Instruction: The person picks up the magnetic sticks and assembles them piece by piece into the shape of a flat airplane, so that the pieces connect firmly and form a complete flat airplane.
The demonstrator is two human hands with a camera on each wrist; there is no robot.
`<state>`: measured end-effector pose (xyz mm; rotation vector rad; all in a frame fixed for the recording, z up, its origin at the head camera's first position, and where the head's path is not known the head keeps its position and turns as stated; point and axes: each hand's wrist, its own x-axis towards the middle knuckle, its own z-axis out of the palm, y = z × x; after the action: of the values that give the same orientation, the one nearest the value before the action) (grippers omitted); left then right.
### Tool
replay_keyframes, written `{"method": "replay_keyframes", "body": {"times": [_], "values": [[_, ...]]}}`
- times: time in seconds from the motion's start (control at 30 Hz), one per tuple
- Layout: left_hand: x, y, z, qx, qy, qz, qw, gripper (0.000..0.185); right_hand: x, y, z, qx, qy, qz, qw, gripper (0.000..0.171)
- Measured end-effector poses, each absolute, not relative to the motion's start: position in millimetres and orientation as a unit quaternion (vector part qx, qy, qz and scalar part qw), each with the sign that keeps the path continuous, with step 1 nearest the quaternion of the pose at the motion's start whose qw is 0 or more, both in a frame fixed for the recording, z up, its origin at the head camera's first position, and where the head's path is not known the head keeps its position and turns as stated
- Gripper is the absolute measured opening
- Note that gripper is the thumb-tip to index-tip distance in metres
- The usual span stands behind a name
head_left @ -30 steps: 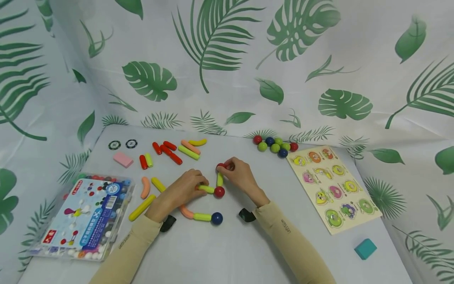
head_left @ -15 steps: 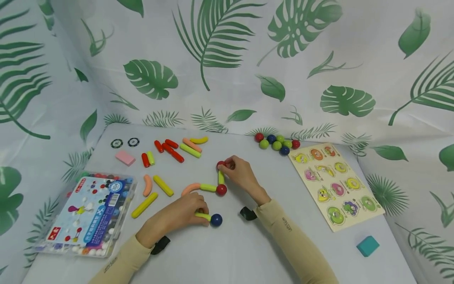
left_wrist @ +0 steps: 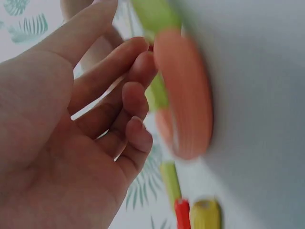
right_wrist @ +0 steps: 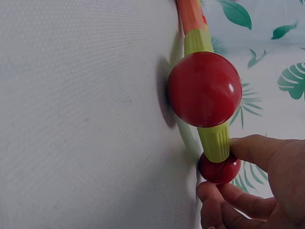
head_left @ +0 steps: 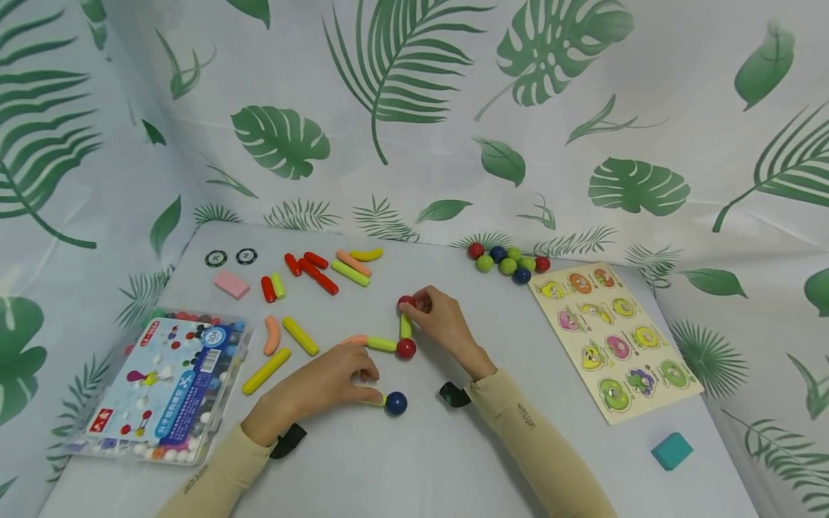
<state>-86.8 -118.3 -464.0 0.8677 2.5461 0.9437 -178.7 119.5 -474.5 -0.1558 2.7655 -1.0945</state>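
A chain of toy sticks and balls lies mid-table. My right hand (head_left: 443,320) pinches the red ball (right_wrist: 220,169) at its far end, thumb beside the lime stick (right_wrist: 215,143). That stick meets a second red ball (head_left: 406,349), followed by another lime stick (head_left: 382,344) and a curved orange stick (left_wrist: 186,95). My left hand (head_left: 327,381) covers part of the chain in the head view. Its thumb lies by the short lime stick joined to the blue ball (head_left: 396,403). In the left wrist view its fingers bend loosely, thumb apart, nothing between them.
At left stands a clear box (head_left: 223,403) of coloured balls. Yellow sticks (head_left: 266,372), a pink block (head_left: 232,284) and red sticks (head_left: 318,276) lie nearby. Loose balls (head_left: 508,266) cluster at the back, beside a fruit puzzle board (head_left: 615,342). A teal block (head_left: 672,451) sits front right.
My left hand has moved from the lime stick beside the red ball toward the near lime stick by the blue ball, and its fingers have spread from the thumb. My right hand stays on its ball.
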Motion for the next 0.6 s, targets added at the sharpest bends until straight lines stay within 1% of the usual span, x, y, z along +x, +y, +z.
{"method": "replay_keyframes", "body": {"times": [0.13, 0.3, 0.4, 0.53, 0.6], "values": [[-93.4, -135.4, -456.8, 0.241, 0.898, 0.346, 0.123, 0.032, -179.7, 118.5, -474.3, -0.055, 0.924, -0.368, 0.083, 0.04], [-99.1, -155.4, -454.3, 0.202, 0.907, 0.362, 0.078, 0.021, -186.2, 120.3, -471.7, -0.063, 0.921, -0.377, 0.074, 0.038], [-100.9, -160.3, -457.0, 0.21, 0.907, 0.358, 0.063, 0.018, -197.6, 121.3, -466.2, -0.067, 0.922, -0.376, 0.059, 0.036], [-101.6, -158.0, -459.5, 0.234, 0.899, 0.364, 0.075, 0.022, -222.4, 118.5, -456.4, -0.087, 0.924, -0.37, 0.036, 0.029], [-101.4, -155.9, -459.5, 0.246, 0.896, 0.363, 0.069, 0.023, -236.2, 114.9, -452.6, -0.107, 0.923, -0.368, 0.026, 0.025]]}}
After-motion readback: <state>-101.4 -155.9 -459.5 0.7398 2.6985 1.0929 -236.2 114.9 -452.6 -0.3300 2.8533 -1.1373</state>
